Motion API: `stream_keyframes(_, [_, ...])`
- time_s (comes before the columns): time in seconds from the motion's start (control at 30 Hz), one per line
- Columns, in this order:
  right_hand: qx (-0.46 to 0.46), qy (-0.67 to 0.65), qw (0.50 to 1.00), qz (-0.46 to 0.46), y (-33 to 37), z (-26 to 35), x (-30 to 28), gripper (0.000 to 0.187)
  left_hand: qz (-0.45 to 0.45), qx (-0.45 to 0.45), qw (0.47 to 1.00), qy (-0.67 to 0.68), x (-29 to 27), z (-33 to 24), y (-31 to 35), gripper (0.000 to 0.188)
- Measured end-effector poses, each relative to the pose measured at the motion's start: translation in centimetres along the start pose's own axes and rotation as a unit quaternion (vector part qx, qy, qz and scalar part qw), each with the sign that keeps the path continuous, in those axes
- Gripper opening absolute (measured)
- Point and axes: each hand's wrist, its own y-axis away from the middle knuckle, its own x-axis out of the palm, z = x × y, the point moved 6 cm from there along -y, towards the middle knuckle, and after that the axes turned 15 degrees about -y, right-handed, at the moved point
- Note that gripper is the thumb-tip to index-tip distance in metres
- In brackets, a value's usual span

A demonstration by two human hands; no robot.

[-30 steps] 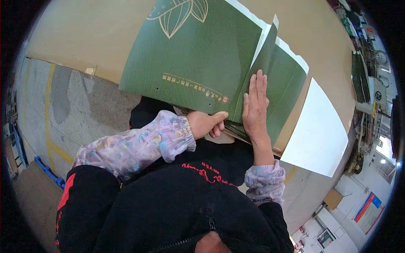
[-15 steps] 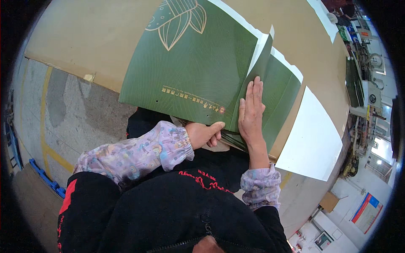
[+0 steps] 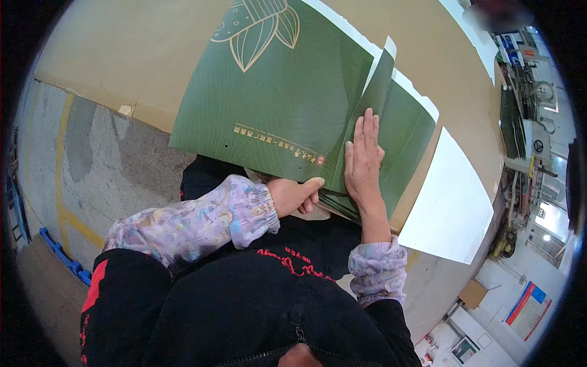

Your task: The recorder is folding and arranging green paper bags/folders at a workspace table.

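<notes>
A green printed paper sheet (image 3: pixel 269 92) with a pale leaf drawing and gold lettering lies over the near part of the table. Its right part is folded up into a flap that curls away at the far end, showing a white underside. My left hand (image 3: pixel 298 194) pinches the sheet's near edge, thumb on top and fingers curled beneath. Flat on the folded flap rests my right hand (image 3: pixel 365 162), its fingers stretched out and pointing away from me. More green sheets (image 3: pixel 406 131) show under and to the right of the flap.
The tan board tabletop (image 3: pixel 116 55) ends in a near edge at the left. A blank white sheet (image 3: pixel 452 199) lies to the right, partly over the edge. Another white sheet (image 3: pixel 474 37) sits at the far right. Dark green sheets (image 3: pixel 512 125) stand beyond, by machinery.
My right hand has shifted very slightly along the flap, and the flap's far end is bent a little differently. My left hand keeps its pinch in the same place.
</notes>
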Motion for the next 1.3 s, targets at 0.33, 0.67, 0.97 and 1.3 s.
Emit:
stream_keyframes(0.33, [-0.004, 0.051, 0.999, -0.006, -1.9, -1.1, 0.3, 0.054, -0.007, 0.024, 1.000, -0.004, 0.2, -0.1, 0.0, 0.045])
stream_keyframes(0.67, [-0.039, -0.005, 0.998, -0.059, -4.2, -3.0, -0.3, 0.054, 0.006, 0.006, 1.000, 0.000, 0.1, 0.0, 0.0, 0.039])
stream_keyframes(0.97, [-0.056, 0.002, 0.997, -0.050, -5.2, -3.1, -0.2, 0.055, 0.006, 0.016, 1.000, -0.006, 0.3, 0.3, -0.3, 0.048])
stream_keyframes(1.3, [-0.051, 0.018, 0.998, -0.031, -5.6, -3.2, -0.2, 0.055, -0.002, 0.009, 1.000, 0.005, 0.0, -0.3, 0.1, 0.035])
